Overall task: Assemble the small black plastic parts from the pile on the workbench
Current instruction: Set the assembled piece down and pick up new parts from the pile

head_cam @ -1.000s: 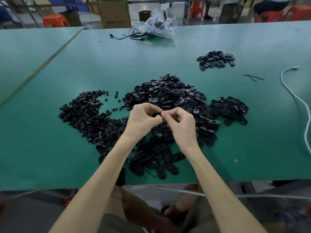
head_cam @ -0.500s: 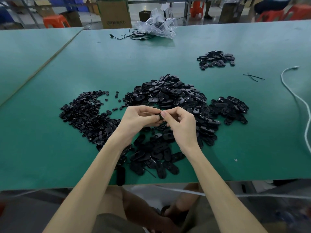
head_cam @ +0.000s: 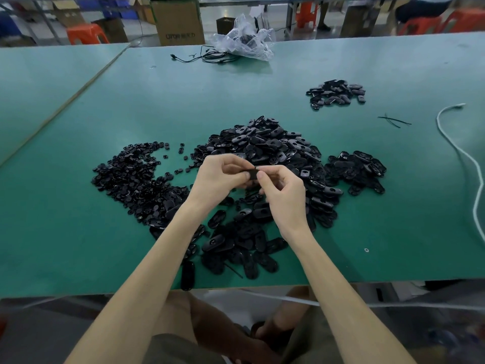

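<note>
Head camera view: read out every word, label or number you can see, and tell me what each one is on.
"QTOR" (first letter may be O): printed on the cardboard box beyond the workbench; the characters after it are too blurred to read.
No marking shows on the black part pinched between the left hand and right hand.
No readable text on the piles of black parts or the plastic bag.

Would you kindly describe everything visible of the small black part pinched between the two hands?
The small black plastic part is pinched between the fingertips of the left hand and right hand, over the large pile of black oval plastic pieces. It looks dark and matte; fingers hide most of it, so its shape is unclear.
</note>
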The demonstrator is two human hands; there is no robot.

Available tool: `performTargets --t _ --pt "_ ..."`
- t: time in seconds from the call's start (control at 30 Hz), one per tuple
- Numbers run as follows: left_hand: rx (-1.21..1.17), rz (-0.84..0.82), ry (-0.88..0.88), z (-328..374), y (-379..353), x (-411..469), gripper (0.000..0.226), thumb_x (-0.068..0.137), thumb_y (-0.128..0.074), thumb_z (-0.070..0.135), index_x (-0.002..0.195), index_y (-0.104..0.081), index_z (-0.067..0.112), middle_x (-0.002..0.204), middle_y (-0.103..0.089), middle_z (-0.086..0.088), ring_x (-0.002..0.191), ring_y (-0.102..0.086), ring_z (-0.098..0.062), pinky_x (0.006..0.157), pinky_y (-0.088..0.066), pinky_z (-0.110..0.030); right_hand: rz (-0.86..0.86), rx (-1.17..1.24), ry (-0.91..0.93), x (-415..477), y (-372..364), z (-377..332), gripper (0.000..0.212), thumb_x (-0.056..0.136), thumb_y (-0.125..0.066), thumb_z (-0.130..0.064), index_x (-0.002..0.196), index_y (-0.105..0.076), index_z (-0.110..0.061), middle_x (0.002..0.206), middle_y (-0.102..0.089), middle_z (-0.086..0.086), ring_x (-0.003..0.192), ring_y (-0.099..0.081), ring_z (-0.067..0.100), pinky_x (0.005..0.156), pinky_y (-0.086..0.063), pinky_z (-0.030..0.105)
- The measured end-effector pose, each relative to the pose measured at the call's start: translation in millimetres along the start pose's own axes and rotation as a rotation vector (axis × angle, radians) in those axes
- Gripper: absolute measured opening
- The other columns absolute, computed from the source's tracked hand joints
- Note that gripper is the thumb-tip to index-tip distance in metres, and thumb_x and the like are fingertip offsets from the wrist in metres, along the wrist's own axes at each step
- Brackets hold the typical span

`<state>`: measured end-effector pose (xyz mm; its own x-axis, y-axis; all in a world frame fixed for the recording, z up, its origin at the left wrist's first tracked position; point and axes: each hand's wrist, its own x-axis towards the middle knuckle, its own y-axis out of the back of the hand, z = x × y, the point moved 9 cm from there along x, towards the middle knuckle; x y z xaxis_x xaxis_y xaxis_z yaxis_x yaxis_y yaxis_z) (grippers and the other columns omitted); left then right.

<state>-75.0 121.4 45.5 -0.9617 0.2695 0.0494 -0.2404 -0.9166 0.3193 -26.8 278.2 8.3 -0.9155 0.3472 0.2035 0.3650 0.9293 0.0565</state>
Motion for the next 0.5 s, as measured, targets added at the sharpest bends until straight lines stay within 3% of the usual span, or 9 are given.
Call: performTargets --t 0.13,0.2,0.3,0.37,0.43,0.5 --pt "0.166 0.088 -0.162 53.2 -7.9 20.7 0.015 0.09 -0.075 0.007 0.1 -0.079 0.016 0.094 -0.078 0.003 0.087 -0.073 -0.01 0.076 -0.063 -0.034 0.002 -0.042 -0.022 1.4 -0.9 1.7 0.019 0.103 -0.062 -0.008 0.117 -0.069 -0.019 0.097 -0.075 -0.003 0.081 -0.071 0.007 0.071 -0.054 0.023" --pt "0.138 0.015 -0.232 80.1 -32.7 30.7 0.014 0.088 -0.076 0.007 0.099 -0.08 0.015 0.09 -0.078 0.002 0.078 -0.072 -0.005 0.078 -0.061 -0.029 -0.011 -0.096 -0.023 2.1 -2.1 1.7 0.015 0.103 -0.062 -0.008 0.111 -0.068 -0.02 0.09 -0.072 -0.005 0.079 -0.07 0.007 0.072 -0.056 0.025" --pt "0.123 -0.168 -0.243 99.8 -90.2 41.2 0.014 0.088 -0.076 0.004 0.099 -0.08 0.011 0.081 -0.077 -0.002 0.06 -0.065 -0.005 0.063 -0.055 -0.018 -0.053 -0.118 -0.035 1.2 -2.6 6.6 0.014 0.098 -0.061 -0.006 0.088 -0.064 -0.015 0.067 -0.062 -0.017 0.059 -0.057 0.004 0.056 -0.045 0.02" --pt "0.133 -0.254 -0.203 99.8 -127.1 49.9 0.013 0.089 -0.074 0.002 0.101 -0.079 0.007 0.08 -0.077 -0.007 0.059 -0.065 -0.009 0.06 -0.055 -0.019 -0.072 -0.11 -0.023 -1.7 -2.1 8.5 0.013 0.093 -0.056 -0.004 0.08 -0.06 -0.004 0.064 -0.062 -0.004 0.055 -0.054 0.015 0.049 -0.044 0.037" --pt "0.14 -0.307 -0.143 94.8 -155.0 58.4 0.014 0.091 -0.074 0.001 0.104 -0.077 0.002 0.082 -0.077 -0.012 0.057 -0.064 -0.009 0.059 -0.055 -0.019 -0.078 -0.041 -0.007 -3.4 -2.7 8.7 0.014 0.095 -0.055 -0.001 0.098 -0.068 -0.003 0.085 -0.07 0.014 0.075 -0.064 0.031 0.066 -0.054 0.047" --pt "0.129 -0.323 -0.092 87.8 -170.9 64.8 0.018 0.092 -0.072 -0.002 0.109 -0.075 -0.001 0.088 -0.077 -0.017 0.059 -0.066 -0.012 0.064 -0.058 -0.021 -0.052 -0.026 -0.023 -2.0 -2.3 10.7 0.025 0.099 -0.059 0.0 0.109 -0.07 -0.02 0.095 -0.074 0.007 0.085 -0.068 0.023 0.078 -0.057 0.043"
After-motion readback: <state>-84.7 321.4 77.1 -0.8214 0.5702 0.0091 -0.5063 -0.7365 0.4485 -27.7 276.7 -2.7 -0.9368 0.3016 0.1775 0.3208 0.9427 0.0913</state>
